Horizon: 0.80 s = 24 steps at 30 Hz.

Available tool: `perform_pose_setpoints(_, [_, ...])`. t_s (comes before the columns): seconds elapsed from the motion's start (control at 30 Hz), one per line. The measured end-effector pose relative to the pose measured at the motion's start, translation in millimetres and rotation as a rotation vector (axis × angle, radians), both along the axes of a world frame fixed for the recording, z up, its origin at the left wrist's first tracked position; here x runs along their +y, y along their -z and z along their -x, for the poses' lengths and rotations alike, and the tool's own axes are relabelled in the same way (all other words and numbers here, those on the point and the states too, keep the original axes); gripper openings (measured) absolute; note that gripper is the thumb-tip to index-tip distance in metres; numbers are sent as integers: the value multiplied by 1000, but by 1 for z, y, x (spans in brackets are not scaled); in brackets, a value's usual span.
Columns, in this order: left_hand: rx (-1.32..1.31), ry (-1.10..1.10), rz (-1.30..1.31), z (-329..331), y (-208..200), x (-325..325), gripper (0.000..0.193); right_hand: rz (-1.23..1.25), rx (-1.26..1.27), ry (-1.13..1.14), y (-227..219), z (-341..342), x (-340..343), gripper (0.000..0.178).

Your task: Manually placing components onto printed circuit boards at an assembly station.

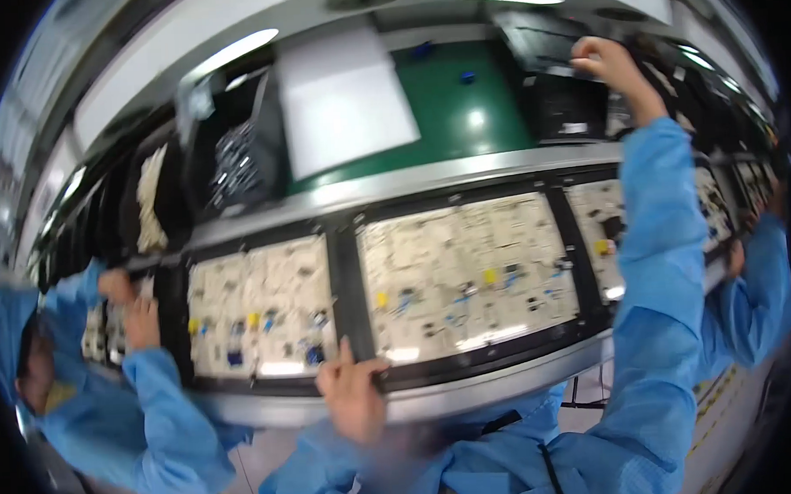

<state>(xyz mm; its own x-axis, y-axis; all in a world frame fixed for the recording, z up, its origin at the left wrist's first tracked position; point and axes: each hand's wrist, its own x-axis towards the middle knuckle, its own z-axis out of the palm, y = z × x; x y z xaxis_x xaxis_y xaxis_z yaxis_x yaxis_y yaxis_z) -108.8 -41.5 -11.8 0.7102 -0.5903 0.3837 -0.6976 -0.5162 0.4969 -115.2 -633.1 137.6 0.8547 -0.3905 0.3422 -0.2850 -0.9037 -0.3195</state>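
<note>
My left hand rests at the near edge of a black frame, its index finger stretched out and the thumb apart, with nothing seen in it. Beside it lie two pale circuit board panels, a left panel and a middle panel, dotted with yellow, blue and black components. My right hand is raised at the far right, over a black bin. Its fingers are curled together; what they hold, if anything, is too blurred to tell.
A white sheet lies on the green mat behind the metal rail. At the back left stand a bin of dark parts and pale strips. Co-workers in blue work on the left and right.
</note>
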Motion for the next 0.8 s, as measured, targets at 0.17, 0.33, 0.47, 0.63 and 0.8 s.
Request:
perform_pose_setpoints(0.17, [-96, -126, 4, -11, -3, 40, 3, 51, -272, -210, 46, -73, 39, 20])
perform_pose_setpoints(0.33, [-100, -102, -816, -26, -50, 2, 37, 36, -388, -89, 56, -31, 6, 12])
perform_pose_setpoints(0.47, [-503, 64, -754, -38, -25, 6, 40, 344, -432, -41, 40, -14, 23, 16])
perform_pose_setpoints(0.63, [-512, 88, -766, -52, -21, 19, 40, 453, -272, 803, 27, 181, 21, 13])
perform_pose_setpoints(0.8, [-459, 131, -818, -52, -30, -5, 38, 491, 391, 1295, 118, 422, -31, 30])
